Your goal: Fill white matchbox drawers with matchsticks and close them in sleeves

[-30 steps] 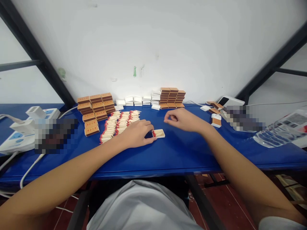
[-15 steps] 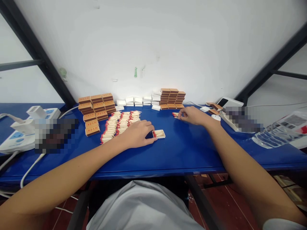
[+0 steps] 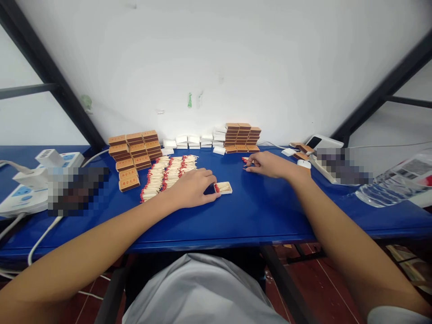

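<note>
My left hand (image 3: 197, 186) rests on the table with thumb and fingers closed about the left end of a small white matchbox tray (image 3: 227, 189). Red-headed matches (image 3: 222, 187) lie inside that tray. Off to the right, my right hand (image 3: 265, 164) bends over a few loose matches (image 3: 245, 159), its thumb and forefinger pinched together. A match tip seems to stick out from that pinch, though most of it is hidden by the fingers. Beside my left hand are rows of many matches (image 3: 172, 173), heads to the left, partly covered by the hand.
Brown matchboxes (image 3: 130, 157) are stacked at the left, with another stack (image 3: 241, 137) at the back. White trays (image 3: 194, 141) line the wall between them. A power strip (image 3: 20, 195) stands far left. A clear plastic package (image 3: 398, 180) lies at the right edge.
My right hand has shifted slightly left over the loose matches, its fingertips lower and closer to the table. My left hand stays on the tray.
</note>
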Demonstrator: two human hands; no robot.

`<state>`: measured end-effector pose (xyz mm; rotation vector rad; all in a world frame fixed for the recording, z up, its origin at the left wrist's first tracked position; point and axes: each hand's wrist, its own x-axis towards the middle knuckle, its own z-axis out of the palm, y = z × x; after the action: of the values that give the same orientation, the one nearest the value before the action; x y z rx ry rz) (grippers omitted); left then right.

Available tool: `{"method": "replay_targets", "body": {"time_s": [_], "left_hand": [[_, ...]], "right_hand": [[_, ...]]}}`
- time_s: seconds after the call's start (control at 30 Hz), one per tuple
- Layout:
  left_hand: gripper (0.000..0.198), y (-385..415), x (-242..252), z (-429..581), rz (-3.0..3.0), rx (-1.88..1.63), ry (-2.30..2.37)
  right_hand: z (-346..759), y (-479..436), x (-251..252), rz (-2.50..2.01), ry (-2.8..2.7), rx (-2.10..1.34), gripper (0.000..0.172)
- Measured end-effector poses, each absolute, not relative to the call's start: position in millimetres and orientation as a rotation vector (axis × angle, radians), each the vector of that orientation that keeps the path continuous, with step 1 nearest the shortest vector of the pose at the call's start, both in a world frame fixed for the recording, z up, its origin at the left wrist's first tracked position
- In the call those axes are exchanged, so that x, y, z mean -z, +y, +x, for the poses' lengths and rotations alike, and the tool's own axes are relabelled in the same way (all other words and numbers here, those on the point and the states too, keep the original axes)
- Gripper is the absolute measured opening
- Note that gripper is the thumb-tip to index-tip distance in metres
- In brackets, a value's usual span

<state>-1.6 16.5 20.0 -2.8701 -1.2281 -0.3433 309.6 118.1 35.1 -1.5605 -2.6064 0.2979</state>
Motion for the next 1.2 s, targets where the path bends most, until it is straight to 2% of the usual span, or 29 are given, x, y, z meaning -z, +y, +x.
{"method": "replay_targets", "body": {"time_s": [0.27, 0.4, 0.63, 0.93, 1.2], "left_hand": [[0.027, 16, -21, -1, -2.87, 0.321, -1.241], [0.027, 16, -21, -1, -2.871, 0.315, -1.246], [0.027, 16, -21, -2, -2.866, 0.331, -1.234], [0.029, 18, -18, -2, -2.863, 0.343, -1.243], [0.03, 17, -19, -1, -2.83, 0.324, -1.217]], "right_hand": [[322, 129, -29, -1.563, -2.584, -0.249, 0.031], [321, 129, -29, -1.555, -2.643, -0.249, 0.024], [310, 119, -34, -1.546, -2.658, -0.294, 0.022], [269, 76, -49, -1.13, -2.638, -0.746, 0.038], [247, 58, -44, -1.06, -2.74, -0.886, 0.022]]}}
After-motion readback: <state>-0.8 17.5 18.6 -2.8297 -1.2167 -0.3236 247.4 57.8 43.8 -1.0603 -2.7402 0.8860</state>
